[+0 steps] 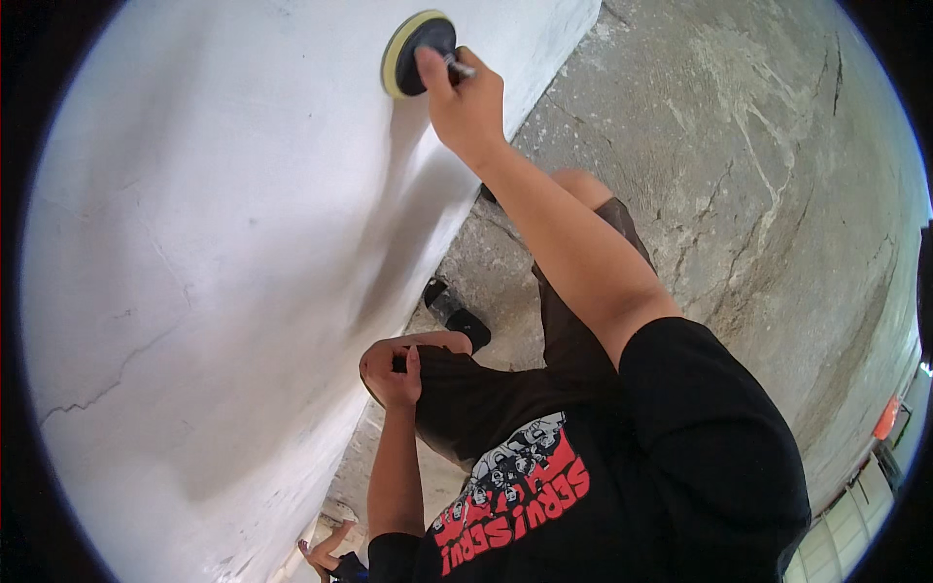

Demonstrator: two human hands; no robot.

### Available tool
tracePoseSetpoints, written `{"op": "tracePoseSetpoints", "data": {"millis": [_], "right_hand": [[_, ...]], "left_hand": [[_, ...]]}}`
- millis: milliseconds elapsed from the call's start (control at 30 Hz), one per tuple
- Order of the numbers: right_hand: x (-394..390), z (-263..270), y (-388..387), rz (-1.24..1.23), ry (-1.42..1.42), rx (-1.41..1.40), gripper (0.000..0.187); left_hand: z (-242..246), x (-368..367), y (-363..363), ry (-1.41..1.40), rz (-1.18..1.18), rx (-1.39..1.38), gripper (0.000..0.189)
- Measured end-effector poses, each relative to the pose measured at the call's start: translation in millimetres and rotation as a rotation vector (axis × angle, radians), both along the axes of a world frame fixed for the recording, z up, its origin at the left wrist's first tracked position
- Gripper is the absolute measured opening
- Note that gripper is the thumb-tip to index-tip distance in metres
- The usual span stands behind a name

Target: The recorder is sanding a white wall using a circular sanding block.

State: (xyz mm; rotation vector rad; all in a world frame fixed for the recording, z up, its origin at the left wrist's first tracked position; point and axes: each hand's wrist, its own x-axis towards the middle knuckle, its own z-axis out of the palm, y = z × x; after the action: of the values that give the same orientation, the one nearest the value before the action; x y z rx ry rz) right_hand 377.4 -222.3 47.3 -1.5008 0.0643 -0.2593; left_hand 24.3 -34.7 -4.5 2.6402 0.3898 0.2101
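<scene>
My right hand (466, 102) grips the metal shaft at the back of a round sanding pad (426, 51). The pad has a black backing and a pale yellow rim, and its face is turned to the white plastered wall (240, 167); whether it touches the wall I cannot tell. Nothing shows in my left hand (393, 375), which rests on my bent knee beside the wall with its fingers curled and the thumb apart from them.
A long crack (120, 375) runs across the lower left of the wall. The rough concrete floor (729, 182) meets the wall near my feet. Another person's bare limbs (328, 546) show at the bottom. An orange object (885, 417) lies at the far right.
</scene>
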Motion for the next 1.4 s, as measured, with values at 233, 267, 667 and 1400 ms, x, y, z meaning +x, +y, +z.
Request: {"op": "tracePoseSetpoints", "data": {"millis": [233, 267, 667, 1400], "right_hand": [[15, -3, 3, -0.160, -0.010, 0.097, 0.045], [1, -3, 7, -0.085, 0.003, 0.004, 0.046], [2, -5, -5, 0.046, -0.069, -0.130, 0.050], [22, -6, -7, -0.051, -0.216, -0.029, 0.036]], "left_hand": [[1, 4, 0, 0.029, 0.005, 0.049, 0.027], [-2, 1, 4, 0.026, -0.017, 0.052, 0.033], [3, 4, -4, 0.034, 0.027, 0.045, 0.031], [12, 3, -3, 0.129, 0.076, 0.130, 0.034]]}}
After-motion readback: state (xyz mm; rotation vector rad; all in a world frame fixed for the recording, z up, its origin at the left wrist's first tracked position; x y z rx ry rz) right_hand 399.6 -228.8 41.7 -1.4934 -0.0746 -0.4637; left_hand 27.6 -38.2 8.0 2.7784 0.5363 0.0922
